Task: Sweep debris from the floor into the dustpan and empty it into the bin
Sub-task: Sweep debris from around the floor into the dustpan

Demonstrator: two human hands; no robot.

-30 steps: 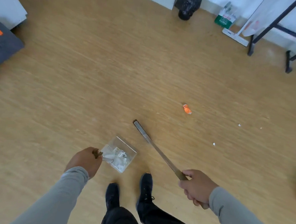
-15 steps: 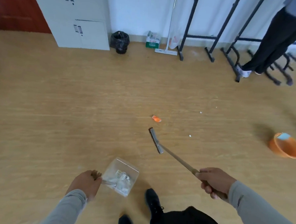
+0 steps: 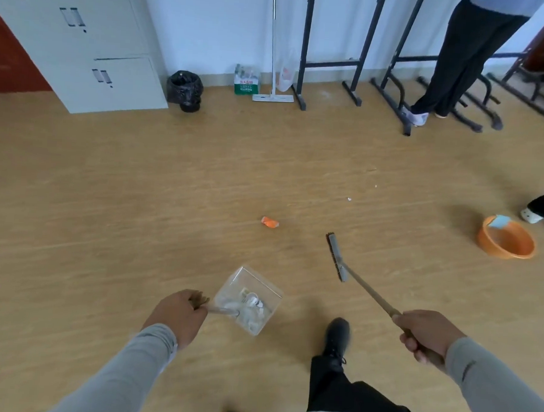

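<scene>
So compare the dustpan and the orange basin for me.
The dustpan is clear and boxy; the basin is orange and round. The dustpan is held by its handle in the left hand, while the basin sits on the floor untouched, off to the right. The dustpan holds pale scraps; the basin has a light blue thing at its rim. Both are open-topped containers.

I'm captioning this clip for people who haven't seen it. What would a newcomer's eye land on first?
First, the small orange scrap alone on the bare wooden floor, mid-room. Then the clear plastic dustpan of white litter gripped by the left hand, and the long-handled flat broom held out by the right hand. An orange plastic basin sits at the far right.
</scene>
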